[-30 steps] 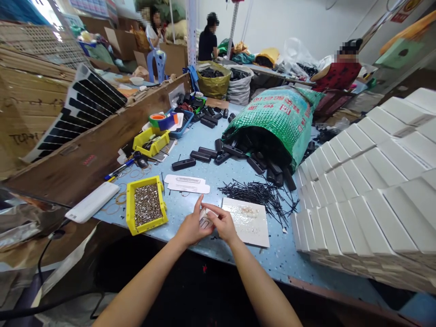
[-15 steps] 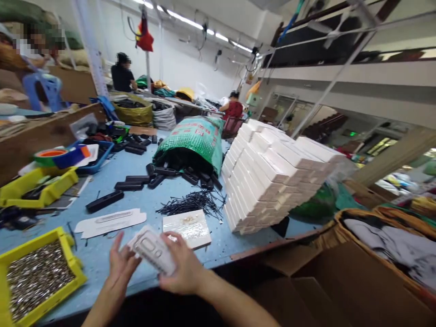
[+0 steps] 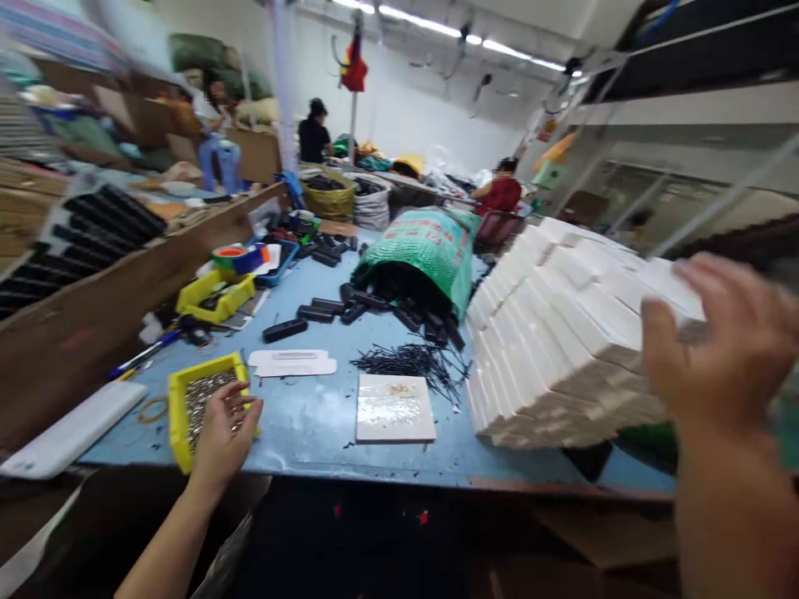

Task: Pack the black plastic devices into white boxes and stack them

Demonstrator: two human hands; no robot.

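My left hand (image 3: pixel 223 434) is over the near right side of a yellow tray (image 3: pixel 235 363) full of small shiny metal pieces (image 3: pixel 203 389). Its fingers are loosely bent and apart, with nothing visible in them. At the far right, my blurred right hand (image 3: pixel 727 349) is at the top of a tall stack of white boxes (image 3: pixel 562 333). Its thumb and fingers are around the end of one white box (image 3: pixel 690 323). A flat white carton (image 3: pixel 292 363) and a white block with a glossy top (image 3: pixel 394 412) lie between my hands.
Thin black strips (image 3: pixel 409 362) lie behind the block. A green woven sack (image 3: pixel 428 241) spills black oblong pieces (image 3: pixel 284 330) onto the blue table (image 3: pixel 305 416). Farther left stand a second yellow tray (image 3: pixel 218 301) and tape rolls (image 3: pixel 232 254). Other people sit in the background.
My right hand has carried the white box from the table front up to the stack at right. My left hand has come off the box and moved to the tray. The view has swung left.
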